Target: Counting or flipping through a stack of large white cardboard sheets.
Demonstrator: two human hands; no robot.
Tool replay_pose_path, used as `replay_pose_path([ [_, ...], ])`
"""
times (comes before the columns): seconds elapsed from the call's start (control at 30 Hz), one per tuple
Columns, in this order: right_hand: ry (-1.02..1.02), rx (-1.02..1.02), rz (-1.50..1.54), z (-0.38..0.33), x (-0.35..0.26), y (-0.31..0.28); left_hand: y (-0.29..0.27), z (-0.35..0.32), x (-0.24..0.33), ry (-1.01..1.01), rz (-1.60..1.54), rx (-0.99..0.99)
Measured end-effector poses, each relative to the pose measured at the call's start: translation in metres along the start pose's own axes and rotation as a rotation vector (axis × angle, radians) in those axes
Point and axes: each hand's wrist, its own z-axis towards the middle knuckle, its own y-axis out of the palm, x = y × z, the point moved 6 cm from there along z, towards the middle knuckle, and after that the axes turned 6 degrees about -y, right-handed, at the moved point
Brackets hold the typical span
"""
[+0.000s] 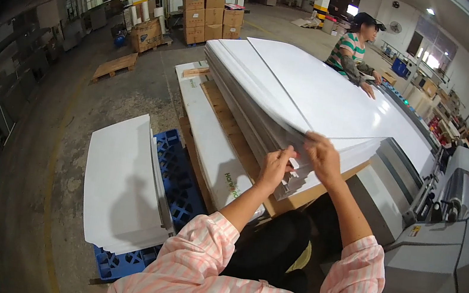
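A tall stack of large white sheets (290, 88) lies in front of me on a wooden board (305, 197). My left hand (275, 167) presses its fingers against the near corner edge of the stack. My right hand (321, 156) pinches the corner of the upper sheets, lifting them slightly off the pile. Both forearms come up from the lower edge in pink striped sleeves.
A second pile of white sheets (121, 184) rests on a blue plastic pallet (177, 189) at my left. A grey machine (444, 236) stands at the right. A person in a green striped shirt (351, 52) works at the stack's far side. Cardboard boxes (208, 14) stand behind.
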Motion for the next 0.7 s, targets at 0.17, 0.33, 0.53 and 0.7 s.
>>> replay_pose_path([
  [0.17, -0.259, -0.005, -0.109, -0.015, -0.051, -0.01, -0.008, -0.002, 0.0, 0.108, -0.038, -0.004],
  [0.33, -0.16, 0.089, -0.01, -0.03, -0.036, -0.028, -0.001, 0.001, 0.0, 0.13, -0.035, 0.043],
  [0.53, 0.06, 0.228, 0.017, -0.021, -0.007, -0.027, -0.002, 0.006, -0.002, 0.147, 0.099, 0.076],
  [0.7, 0.07, -0.145, -0.049, 0.012, 0.023, 0.003, -0.005, 0.006, -0.002, 0.124, 0.029, 0.093],
])
